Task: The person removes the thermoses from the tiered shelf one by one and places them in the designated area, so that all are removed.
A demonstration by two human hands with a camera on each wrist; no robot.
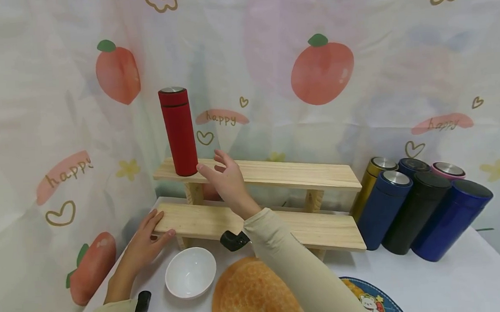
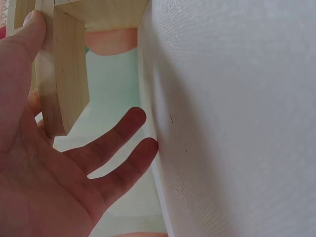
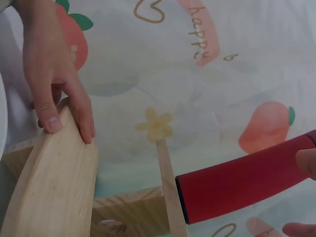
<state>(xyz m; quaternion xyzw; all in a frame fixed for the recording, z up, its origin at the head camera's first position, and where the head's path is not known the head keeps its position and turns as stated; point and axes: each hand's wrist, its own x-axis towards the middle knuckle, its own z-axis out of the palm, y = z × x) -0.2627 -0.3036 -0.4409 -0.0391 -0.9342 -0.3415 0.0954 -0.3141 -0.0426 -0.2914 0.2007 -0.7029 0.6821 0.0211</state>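
Note:
A red thermos bottle (image 1: 179,136) with a silver lid top stands upright at the left end of the upper tier of a two-tier wooden shelf (image 1: 292,172). My right hand (image 1: 230,182) is just right of the bottle's lower part, fingers spread, thumb tip close to its side. In the right wrist view, the thumb overlaps the bottle (image 3: 247,180) at the right edge. My left hand (image 1: 144,239) grips the left end of the lower board (image 1: 202,218). The left wrist view shows its thumb on one face of that board (image 2: 47,74), with two fingers stretched out past it.
Several thermos bottles stand close together right of the shelf, a blue one (image 1: 384,210) and a black one (image 1: 416,214) among them. In front are a white bowl (image 1: 191,272), a round brown mat (image 1: 256,290) and a blue-rimmed plate (image 1: 390,301). A printed curtain (image 1: 245,44) hangs behind.

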